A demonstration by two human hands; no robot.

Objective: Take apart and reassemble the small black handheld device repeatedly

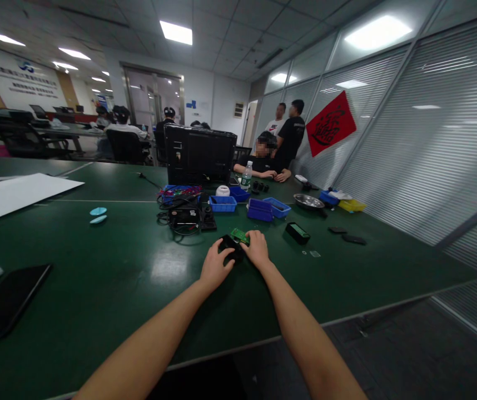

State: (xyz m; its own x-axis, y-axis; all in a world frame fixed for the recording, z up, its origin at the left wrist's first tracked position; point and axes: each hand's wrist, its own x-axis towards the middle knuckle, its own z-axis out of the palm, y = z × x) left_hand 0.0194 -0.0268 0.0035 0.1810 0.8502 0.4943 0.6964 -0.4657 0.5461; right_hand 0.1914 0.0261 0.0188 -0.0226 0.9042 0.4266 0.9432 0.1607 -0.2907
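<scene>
My left hand (217,261) grips a small black plastic housing (230,248) from its left side, thumb and fingers closed on it. Over the housing's far right edge, my right hand (257,249) pinches a green circuit board (239,235), which sits tilted. Whether the board touches the housing is hidden by my fingers. To the right stands another black housing (297,233) with a green panel in its top. Beyond my hands are a dark blue bin (259,210) and a lighter blue tray (277,208).
A black soldering-station-like box (184,220) with tangled cables lies left of the bins. Behind stand a monitor (200,154) and a water bottle (246,175). A metal bowl (308,201) and flat black pieces (353,239) are at right. A co-worker sits across the green table (138,294).
</scene>
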